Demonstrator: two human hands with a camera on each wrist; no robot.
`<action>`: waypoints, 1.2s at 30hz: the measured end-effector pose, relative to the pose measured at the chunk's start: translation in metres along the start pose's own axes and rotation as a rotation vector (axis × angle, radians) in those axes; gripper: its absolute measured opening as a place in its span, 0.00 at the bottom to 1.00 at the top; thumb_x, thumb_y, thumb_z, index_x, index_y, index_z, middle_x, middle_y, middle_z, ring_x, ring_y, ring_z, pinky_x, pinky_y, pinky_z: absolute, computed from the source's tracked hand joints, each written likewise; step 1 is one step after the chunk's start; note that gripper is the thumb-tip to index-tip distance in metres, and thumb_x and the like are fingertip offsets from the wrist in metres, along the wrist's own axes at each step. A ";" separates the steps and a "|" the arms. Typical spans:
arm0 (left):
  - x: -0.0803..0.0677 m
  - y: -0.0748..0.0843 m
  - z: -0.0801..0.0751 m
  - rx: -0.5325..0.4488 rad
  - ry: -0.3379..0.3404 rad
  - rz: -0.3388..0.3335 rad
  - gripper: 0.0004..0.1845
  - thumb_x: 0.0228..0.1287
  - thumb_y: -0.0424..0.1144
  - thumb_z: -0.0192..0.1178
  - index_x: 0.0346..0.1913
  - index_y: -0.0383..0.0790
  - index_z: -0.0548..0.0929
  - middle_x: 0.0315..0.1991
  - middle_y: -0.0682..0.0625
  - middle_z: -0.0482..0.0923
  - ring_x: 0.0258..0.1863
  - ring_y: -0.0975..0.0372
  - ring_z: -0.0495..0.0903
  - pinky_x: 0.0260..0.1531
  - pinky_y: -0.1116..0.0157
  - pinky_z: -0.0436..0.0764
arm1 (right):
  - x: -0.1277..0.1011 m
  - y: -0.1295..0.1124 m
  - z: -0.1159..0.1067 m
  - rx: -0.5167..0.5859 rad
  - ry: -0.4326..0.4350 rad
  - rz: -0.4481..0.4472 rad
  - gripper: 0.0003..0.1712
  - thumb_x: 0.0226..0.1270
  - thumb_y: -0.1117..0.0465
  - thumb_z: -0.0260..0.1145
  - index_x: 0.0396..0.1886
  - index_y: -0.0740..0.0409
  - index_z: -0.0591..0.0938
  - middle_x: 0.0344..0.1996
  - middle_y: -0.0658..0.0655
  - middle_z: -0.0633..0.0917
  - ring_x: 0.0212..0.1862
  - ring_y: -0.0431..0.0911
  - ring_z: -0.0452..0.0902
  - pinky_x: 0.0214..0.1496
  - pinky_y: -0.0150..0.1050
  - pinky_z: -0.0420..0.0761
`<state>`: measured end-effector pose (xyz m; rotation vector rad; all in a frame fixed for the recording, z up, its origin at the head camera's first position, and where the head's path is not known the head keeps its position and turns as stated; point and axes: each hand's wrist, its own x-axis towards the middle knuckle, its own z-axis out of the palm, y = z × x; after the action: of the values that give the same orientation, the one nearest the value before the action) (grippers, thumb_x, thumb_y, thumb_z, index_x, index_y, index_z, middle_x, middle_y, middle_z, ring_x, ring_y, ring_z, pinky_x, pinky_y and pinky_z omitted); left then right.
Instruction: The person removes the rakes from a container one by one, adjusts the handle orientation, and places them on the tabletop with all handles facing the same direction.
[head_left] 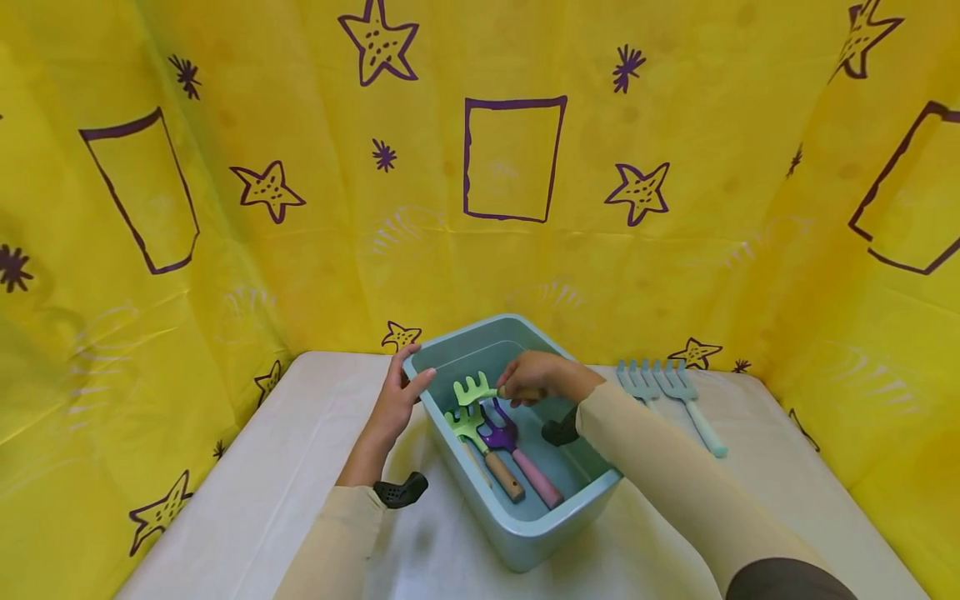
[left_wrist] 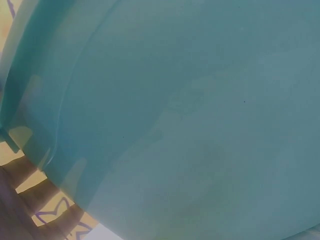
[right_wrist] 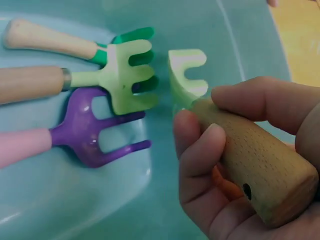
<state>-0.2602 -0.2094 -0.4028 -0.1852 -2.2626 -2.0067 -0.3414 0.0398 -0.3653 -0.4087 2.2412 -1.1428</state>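
Observation:
A light green hand fork with a wooden handle (right_wrist: 260, 160) is pinched between thumb and fingers of my right hand (head_left: 536, 375), inside the teal bin (head_left: 525, 527). Its tines point left in the head view. Beneath it, on the bin's floor, lie another light green fork (head_left: 506, 479), a purple fork with a pink handle (head_left: 538, 477) and a darker green tool with a pale wooden handle (right_wrist: 55, 42), partly covered. My left hand (head_left: 393, 400) rests at the bin's left rim, fingers extended; in the left wrist view its fingertips touch the wall.
Two pale blue-green forks (head_left: 705, 429) lie side by side on the white table (head_left: 300, 458), right of the bin. Yellow cloth (head_left: 420, 250) with drawn stars and boxes encloses the table at the back and sides.

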 end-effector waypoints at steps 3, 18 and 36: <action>0.006 -0.011 0.000 0.004 0.020 0.009 0.33 0.71 0.46 0.56 0.73 0.51 0.54 0.69 0.38 0.58 0.63 0.44 0.64 0.62 0.44 0.65 | -0.004 -0.003 -0.004 -0.019 0.037 -0.051 0.10 0.61 0.67 0.67 0.42 0.65 0.84 0.31 0.61 0.85 0.27 0.47 0.80 0.27 0.36 0.80; 0.005 -0.015 0.000 0.032 0.043 0.023 0.33 0.70 0.49 0.57 0.72 0.53 0.56 0.68 0.42 0.60 0.63 0.45 0.66 0.61 0.43 0.67 | -0.047 -0.011 -0.026 -0.110 0.132 -0.183 0.13 0.63 0.61 0.68 0.44 0.65 0.83 0.27 0.57 0.81 0.22 0.49 0.72 0.23 0.37 0.72; 0.005 -0.013 0.000 0.024 0.029 0.020 0.33 0.70 0.49 0.57 0.72 0.54 0.55 0.70 0.41 0.58 0.64 0.45 0.65 0.62 0.44 0.65 | -0.102 0.010 -0.065 -0.064 0.366 -0.158 0.18 0.62 0.60 0.70 0.49 0.65 0.81 0.33 0.59 0.80 0.30 0.51 0.74 0.30 0.38 0.77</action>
<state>-0.2676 -0.2107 -0.4149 -0.1746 -2.2569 -1.9592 -0.3022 0.1385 -0.3067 -0.4375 2.6044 -1.3171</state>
